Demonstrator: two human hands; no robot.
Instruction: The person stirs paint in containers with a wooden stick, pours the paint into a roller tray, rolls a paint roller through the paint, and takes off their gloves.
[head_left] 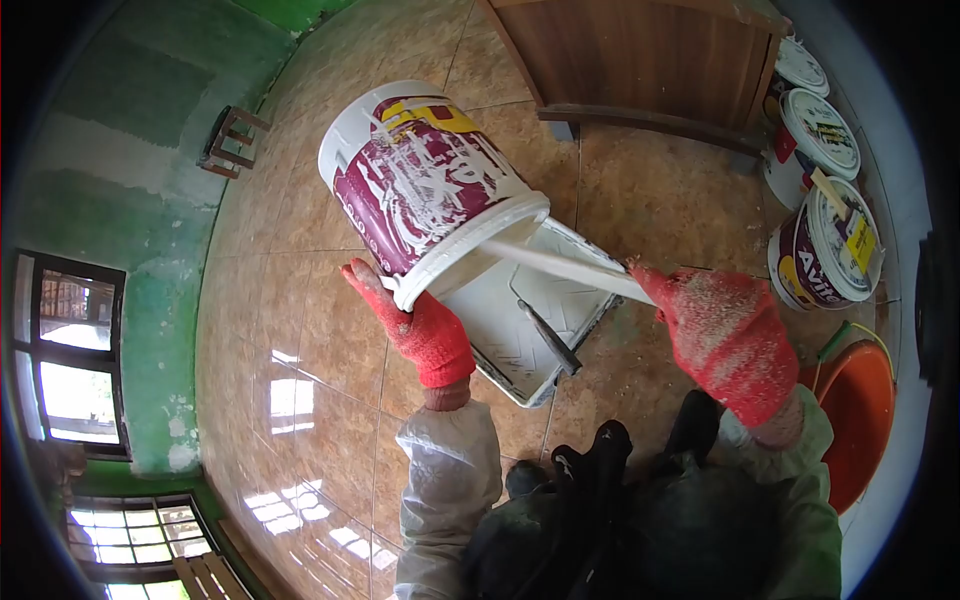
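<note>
A white and maroon paint bucket (425, 175), smeared with white paint, is tilted with its mouth over a paint tray (590, 250). My left hand (425, 335), in a red knitted glove, holds the bucket by the lower side of its rim. My right hand (725, 335), gloved in dusty red, is closed around a pale wooden stick (570, 266), whose far end reaches into the bucket's mouth. Lying across the white-coated tray is a paint roller (545, 330) with a dark handle. The inside of the bucket is mostly hidden.
Several lidded paint buckets (820, 135) line the wall at right, above an orange bucket (858, 420). A brown wooden cabinet (645, 60) stands ahead on the tiled floor (285, 330). A small wooden stool (232, 142) is by the green wall (165, 310). My boots (610, 445) are close to the tray.
</note>
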